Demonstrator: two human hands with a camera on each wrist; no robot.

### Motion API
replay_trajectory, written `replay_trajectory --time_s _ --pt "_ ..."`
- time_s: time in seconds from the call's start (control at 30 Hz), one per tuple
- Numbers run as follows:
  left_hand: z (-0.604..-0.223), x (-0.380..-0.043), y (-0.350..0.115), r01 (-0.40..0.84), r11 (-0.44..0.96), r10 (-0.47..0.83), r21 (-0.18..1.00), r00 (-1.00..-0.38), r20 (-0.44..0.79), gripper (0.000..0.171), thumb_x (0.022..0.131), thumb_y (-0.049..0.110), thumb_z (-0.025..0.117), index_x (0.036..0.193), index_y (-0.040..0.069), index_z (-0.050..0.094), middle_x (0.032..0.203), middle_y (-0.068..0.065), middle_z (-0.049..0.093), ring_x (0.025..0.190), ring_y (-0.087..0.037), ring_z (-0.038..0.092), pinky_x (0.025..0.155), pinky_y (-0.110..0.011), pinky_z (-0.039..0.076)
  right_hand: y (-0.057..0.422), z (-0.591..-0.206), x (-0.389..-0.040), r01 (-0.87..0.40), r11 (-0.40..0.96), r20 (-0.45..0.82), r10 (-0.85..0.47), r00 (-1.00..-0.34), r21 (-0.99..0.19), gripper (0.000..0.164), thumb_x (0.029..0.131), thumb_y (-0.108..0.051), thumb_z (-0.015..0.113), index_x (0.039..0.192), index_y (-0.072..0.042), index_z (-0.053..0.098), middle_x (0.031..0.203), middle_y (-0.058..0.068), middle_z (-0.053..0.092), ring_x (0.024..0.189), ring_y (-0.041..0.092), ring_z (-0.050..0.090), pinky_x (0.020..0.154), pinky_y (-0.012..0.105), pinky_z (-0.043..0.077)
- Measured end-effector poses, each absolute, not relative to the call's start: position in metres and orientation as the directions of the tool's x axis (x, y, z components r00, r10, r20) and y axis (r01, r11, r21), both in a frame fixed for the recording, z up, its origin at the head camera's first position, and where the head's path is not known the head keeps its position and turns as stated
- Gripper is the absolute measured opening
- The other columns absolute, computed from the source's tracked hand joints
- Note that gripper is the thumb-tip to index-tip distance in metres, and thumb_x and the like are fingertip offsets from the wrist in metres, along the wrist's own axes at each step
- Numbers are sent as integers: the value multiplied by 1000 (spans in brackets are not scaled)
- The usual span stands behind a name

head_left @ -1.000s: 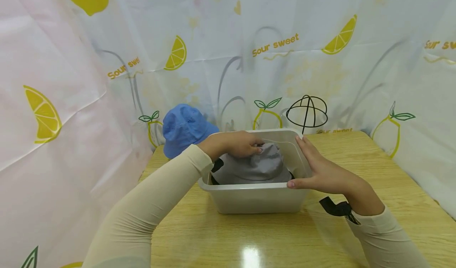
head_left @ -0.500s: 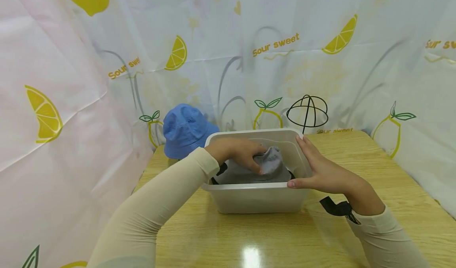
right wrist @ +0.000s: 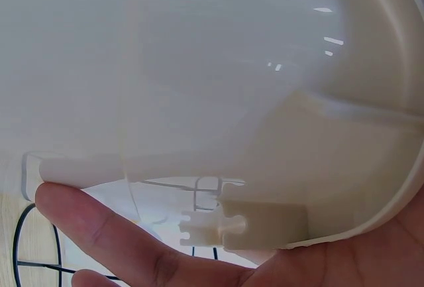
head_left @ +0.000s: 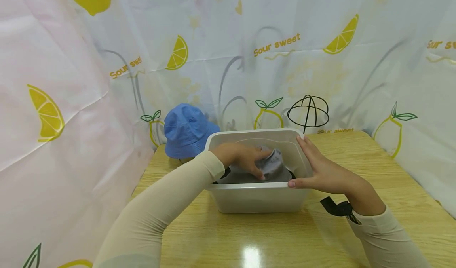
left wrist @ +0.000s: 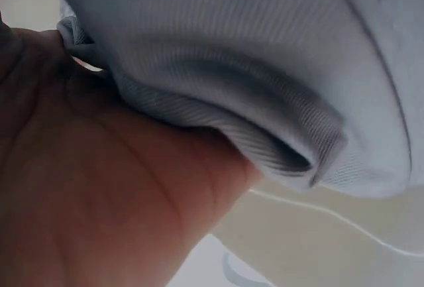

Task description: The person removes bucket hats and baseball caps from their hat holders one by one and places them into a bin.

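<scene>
A grey hat (head_left: 272,167) lies inside a white plastic bin (head_left: 261,198) on the wooden table. My left hand (head_left: 246,159) rests on its crown, thumb and fingers spread wide over the cloth. The left wrist view has the palm against folded grey fabric (left wrist: 238,88). Beside the hat, something black (head_left: 293,174) shows at the bin's right inner side. My right hand (head_left: 325,175) spans the bin's right side, its thumb on the front rim and straight fingers toward the back corner. In the right wrist view, the fingers (right wrist: 99,227) lie along the bin's edge.
A blue bucket hat (head_left: 189,129) stands at the back left behind the bin. At the back right is a black wire dome on a stem (head_left: 308,111), like a hat stand. Lemon-print sheets (head_left: 228,34) hang at the back and sides of the wooden table (head_left: 199,236).
My left hand has moved slightly right and down on the grey hat, its thumb spreading from the fingers. The crown has sunk somewhat. My right hand stays at the bin's right side.
</scene>
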State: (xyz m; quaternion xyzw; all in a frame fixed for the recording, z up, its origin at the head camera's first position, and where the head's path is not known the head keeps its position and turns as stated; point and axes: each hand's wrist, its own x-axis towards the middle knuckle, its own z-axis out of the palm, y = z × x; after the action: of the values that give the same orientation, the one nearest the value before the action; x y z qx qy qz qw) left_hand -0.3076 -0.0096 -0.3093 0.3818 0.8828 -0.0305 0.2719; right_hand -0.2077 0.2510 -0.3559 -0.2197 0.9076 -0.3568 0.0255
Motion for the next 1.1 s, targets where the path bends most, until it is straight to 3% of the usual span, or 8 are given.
replay_trajectory --time_s 0.1,0.2,0.53,0.87,1.1 --pt "-314 -306 -8 672 729 622 128 -573 -534 94 97 62 61 167 38 2 175 -8 5 161 -29 8 129 -48 15 251 -355 -207 -382 651 110 -419 -901 -656 128 85 -50 84 165 -34 -15 172 9 -21 158 44 -12 114 79 14" --pt "-317 -305 -6 682 723 616 107 -568 -546 91 100 62 57 167 39 1 175 -11 4 161 -32 8 129 -51 14 251 -355 -207 -384 649 112 -420 -901 -656 128 85 -50 84 165 -33 -15 172 9 -20 158 43 -12 115 79 14" --pt "-323 -307 -1 669 728 604 151 -521 -603 87 105 51 54 168 33 -3 174 -14 -4 161 -32 1 130 -49 6 250 -355 -206 -380 655 105 -418 -902 -654 128 86 -50 83 165 -31 -15 172 8 -20 159 43 -10 115 78 15" --pt "-328 -310 1 670 723 610 169 -504 -611 87 105 48 55 168 30 -2 174 -15 -1 162 -28 -1 131 -45 4 250 -354 -206 -373 653 102 -415 -904 -659 128 85 -51 83 165 -31 -15 172 7 -20 159 42 -12 115 78 14" --pt "-327 -308 1 626 741 620 242 -501 -603 98 104 45 61 163 41 -17 173 -18 -7 161 -30 1 130 -45 9 251 -356 -206 -376 646 105 -417 -903 -664 127 86 -50 83 165 -34 -15 172 7 -20 158 44 -11 114 79 15"
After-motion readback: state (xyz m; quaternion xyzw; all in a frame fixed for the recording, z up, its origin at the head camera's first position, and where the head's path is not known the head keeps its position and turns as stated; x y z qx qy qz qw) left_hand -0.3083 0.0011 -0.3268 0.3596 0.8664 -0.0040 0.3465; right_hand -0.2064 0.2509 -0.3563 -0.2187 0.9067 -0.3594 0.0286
